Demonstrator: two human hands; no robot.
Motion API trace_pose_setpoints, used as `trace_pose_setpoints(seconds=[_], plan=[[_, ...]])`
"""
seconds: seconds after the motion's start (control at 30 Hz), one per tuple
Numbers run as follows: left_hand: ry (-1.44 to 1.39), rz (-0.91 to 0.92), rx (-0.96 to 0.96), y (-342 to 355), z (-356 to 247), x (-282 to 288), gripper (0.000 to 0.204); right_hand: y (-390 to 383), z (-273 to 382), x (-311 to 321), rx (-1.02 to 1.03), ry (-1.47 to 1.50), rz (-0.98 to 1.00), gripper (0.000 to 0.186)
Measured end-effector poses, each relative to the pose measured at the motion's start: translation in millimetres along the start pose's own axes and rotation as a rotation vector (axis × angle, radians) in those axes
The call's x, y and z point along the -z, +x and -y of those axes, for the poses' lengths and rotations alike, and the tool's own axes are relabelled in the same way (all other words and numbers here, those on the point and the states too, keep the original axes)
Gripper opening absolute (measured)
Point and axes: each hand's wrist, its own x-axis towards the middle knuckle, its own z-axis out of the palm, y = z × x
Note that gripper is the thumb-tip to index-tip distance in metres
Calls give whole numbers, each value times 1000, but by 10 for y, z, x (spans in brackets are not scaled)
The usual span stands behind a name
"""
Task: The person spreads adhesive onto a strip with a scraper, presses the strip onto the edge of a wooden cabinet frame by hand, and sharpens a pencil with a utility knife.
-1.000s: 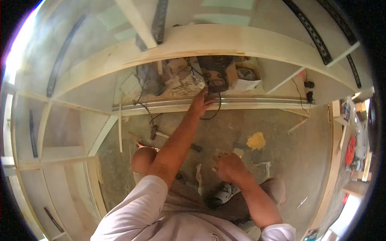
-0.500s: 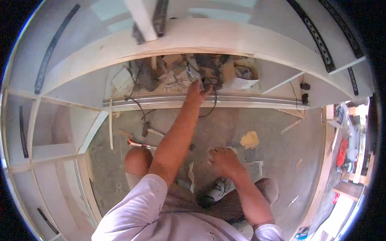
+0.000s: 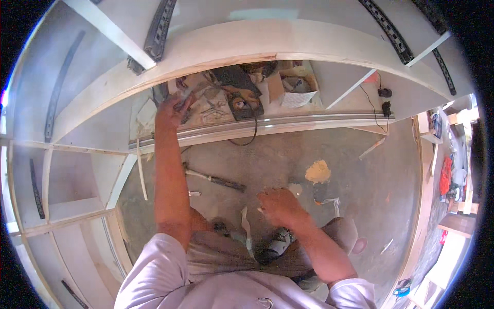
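My left hand (image 3: 172, 114) reaches over the metal track into the low compartment, at the left end of a heap of tools and scraps. Its fingers are bent among dark items, and blur hides whether they grip anything. My right hand (image 3: 282, 207) hovers above the floor in front of my shoe (image 3: 280, 242), its fingers curled in; what they hold, if anything, I cannot make out. Between the arms a hammer (image 3: 218, 181) with a dark handle lies on the floor. Beside my left forearm shows the silver end of a tool (image 3: 194, 193).
In the compartment are a black device with a cable (image 3: 246, 105) and an open carton (image 3: 294, 91). The metal track (image 3: 278, 122) runs along its front edge. A white panel (image 3: 267, 38) arches above. Thin wood strips (image 3: 141, 170) and a yellowish patch (image 3: 318, 172) are on the floor.
My left hand has moved left within the compartment, away from the black device. The hammer now shows more fully. My right hand stays near the same spot, fingers curled. The view has shifted.
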Motion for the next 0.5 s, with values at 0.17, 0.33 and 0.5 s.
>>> trace_pose_setpoints(seconds=[0.17,0.33,0.5], plan=[[1306,-5,-610,316,-683,1493,27,240,341,131,162,-31,3,31],[1409,-8,-422,94,222,1076,32,105,201,154,101,-19,23,31],[1519,-498,-824,-824,1109,-542,49,-16,-17,73,-31,6,52,32]])
